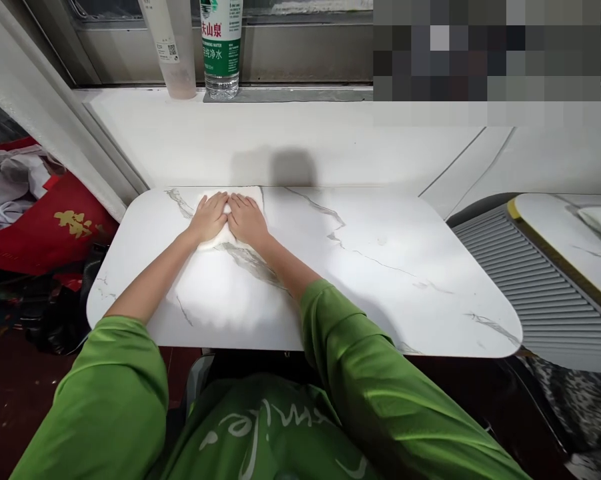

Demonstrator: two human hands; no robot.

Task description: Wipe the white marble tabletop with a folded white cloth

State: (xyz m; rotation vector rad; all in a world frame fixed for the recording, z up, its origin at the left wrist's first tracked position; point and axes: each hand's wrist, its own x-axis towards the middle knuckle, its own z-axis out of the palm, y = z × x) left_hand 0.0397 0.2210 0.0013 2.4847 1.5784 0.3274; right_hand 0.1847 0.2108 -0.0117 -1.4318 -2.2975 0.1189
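A folded white cloth [254, 194] lies at the far left of a white marble-patterned table [360, 280]. My left hand [209, 218] rests flat on it, fingers stretched out and together. Beside it, thumb to thumb, my right hand [247, 219] lies flat on the same cloth. Both hands cover most of the cloth; only its far edge and near edge show. My sleeves are green.
A clear water bottle [222, 47] with a green label and a pale tall bottle [173, 50] stand on the white sill [280, 133] behind the table. Red fabric [55, 227] lies left. A ribbed grey surface [535, 287] and a second tabletop [565, 233] are right.
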